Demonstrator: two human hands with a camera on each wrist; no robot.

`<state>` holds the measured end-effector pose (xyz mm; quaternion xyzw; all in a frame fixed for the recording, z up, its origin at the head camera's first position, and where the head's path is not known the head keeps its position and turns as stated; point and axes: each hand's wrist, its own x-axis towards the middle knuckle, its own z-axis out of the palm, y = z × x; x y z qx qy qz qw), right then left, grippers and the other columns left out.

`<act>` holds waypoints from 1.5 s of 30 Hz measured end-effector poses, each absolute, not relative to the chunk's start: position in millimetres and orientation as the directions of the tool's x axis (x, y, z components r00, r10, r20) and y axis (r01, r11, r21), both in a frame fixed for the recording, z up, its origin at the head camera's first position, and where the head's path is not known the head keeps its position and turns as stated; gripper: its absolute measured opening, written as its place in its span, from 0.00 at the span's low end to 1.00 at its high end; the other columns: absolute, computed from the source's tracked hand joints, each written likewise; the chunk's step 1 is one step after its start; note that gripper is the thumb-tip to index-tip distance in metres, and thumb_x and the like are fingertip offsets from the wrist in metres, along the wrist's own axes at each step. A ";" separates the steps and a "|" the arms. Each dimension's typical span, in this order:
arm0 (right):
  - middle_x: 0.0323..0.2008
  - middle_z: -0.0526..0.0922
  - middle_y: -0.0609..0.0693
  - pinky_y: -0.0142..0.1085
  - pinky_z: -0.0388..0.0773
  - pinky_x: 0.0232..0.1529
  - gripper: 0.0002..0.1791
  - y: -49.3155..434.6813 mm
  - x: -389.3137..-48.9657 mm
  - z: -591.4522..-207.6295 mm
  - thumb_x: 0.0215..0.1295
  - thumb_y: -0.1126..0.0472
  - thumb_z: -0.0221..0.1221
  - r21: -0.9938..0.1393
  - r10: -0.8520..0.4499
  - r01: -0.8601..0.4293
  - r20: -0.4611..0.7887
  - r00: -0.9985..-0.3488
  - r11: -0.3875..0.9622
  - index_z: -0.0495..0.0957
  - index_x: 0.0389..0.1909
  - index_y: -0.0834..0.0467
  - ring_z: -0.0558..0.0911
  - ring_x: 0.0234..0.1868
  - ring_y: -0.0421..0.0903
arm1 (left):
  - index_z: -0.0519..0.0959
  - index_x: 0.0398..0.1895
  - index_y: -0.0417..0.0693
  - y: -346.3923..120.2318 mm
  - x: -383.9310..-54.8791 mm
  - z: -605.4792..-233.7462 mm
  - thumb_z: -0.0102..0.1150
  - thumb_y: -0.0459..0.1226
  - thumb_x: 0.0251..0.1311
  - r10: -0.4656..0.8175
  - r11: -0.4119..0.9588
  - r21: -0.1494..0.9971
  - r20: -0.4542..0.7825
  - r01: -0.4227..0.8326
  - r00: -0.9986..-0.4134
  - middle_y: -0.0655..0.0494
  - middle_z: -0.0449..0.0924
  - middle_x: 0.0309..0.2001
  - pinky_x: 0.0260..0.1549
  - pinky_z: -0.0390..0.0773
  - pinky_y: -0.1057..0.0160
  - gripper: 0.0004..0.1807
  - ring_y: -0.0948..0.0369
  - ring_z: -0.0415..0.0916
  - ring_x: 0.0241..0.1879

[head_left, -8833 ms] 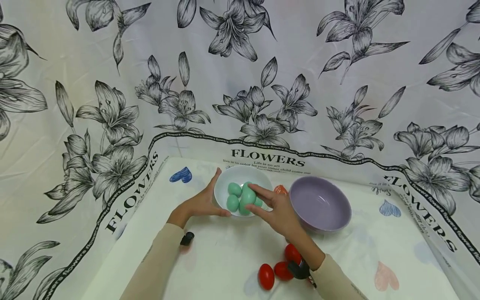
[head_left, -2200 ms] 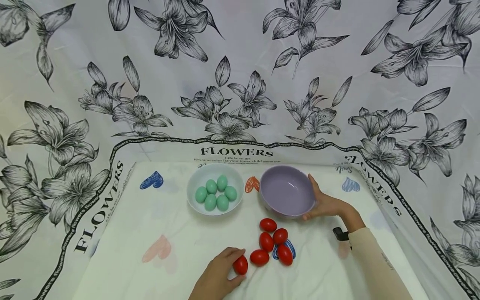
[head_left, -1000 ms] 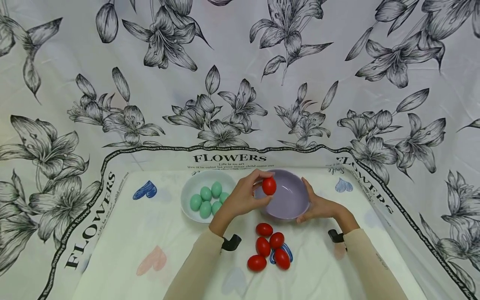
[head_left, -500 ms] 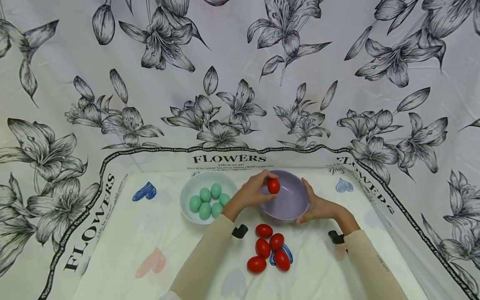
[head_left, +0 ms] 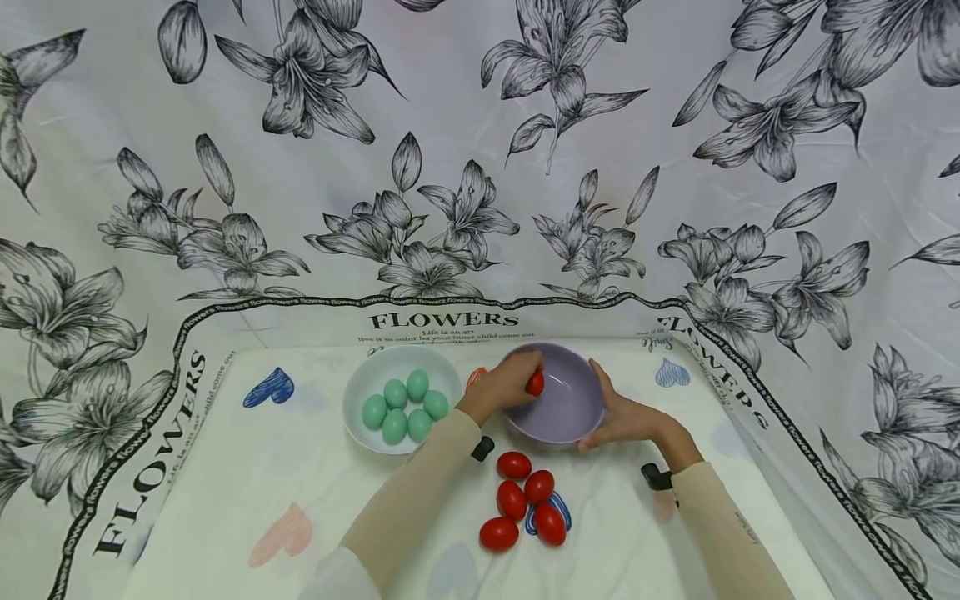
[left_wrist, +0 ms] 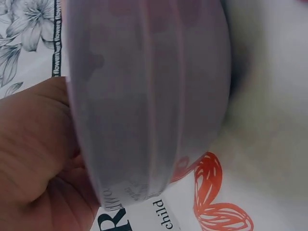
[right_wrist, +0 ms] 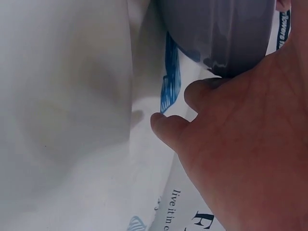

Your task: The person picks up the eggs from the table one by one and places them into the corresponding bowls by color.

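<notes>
Left hand (head_left: 506,386) lower into the purple bowl (head_left: 572,413) than earlier, five red eggs (head_left: 512,501) nearest on the bench (head_left: 187,500), right hand (head_left: 628,419) holding the bowl's side, left grip around one red egg (head_left: 535,383) inside, white bowl (head_left: 378,365) of six green eggs (head_left: 395,393) alongside.

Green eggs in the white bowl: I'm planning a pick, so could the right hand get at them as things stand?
Probably not directly: the right hand holds the purple bowl, and that bowl and the left hand, gripping a red egg, lie between. The green eggs themselves sit uncovered.
</notes>
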<state>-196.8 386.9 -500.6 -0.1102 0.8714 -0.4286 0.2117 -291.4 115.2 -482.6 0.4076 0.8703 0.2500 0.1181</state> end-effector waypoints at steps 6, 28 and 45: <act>0.84 0.35 0.65 0.67 0.58 0.75 0.89 386.4 -194.8 -503.7 0.45 0.50 0.86 -0.801 -0.378 -0.013 -0.268 -0.886 0.599 0.15 0.82 0.41 0.54 0.80 0.70 | 0.74 0.62 0.42 117.9 -291.2 -486.3 0.79 0.33 0.58 0.763 0.590 0.469 -0.059 0.657 -0.644 0.53 0.79 0.54 0.59 0.80 0.62 0.31 0.58 0.77 0.55; 0.84 0.37 0.67 0.69 0.59 0.74 0.88 386.1 -196.5 -501.5 0.46 0.49 0.85 -0.789 -0.381 -0.030 -0.263 -0.886 0.613 0.16 0.83 0.46 0.56 0.79 0.72 | 0.70 0.74 0.47 102.6 -260.0 -472.6 0.70 0.43 0.70 0.769 0.571 0.412 0.034 0.710 -0.638 0.52 0.78 0.67 0.69 0.74 0.60 0.33 0.57 0.75 0.67; 0.83 0.39 0.68 0.72 0.62 0.71 0.88 383.0 -197.4 -501.7 0.46 0.49 0.85 -0.780 -0.355 -0.024 -0.257 -0.899 0.626 0.17 0.83 0.47 0.57 0.77 0.75 | 0.69 0.79 0.69 -26.6 -110.9 -505.6 0.71 0.57 0.64 0.845 0.239 0.818 0.090 0.523 -0.527 0.75 0.66 0.77 0.73 0.70 0.57 0.40 0.68 0.64 0.76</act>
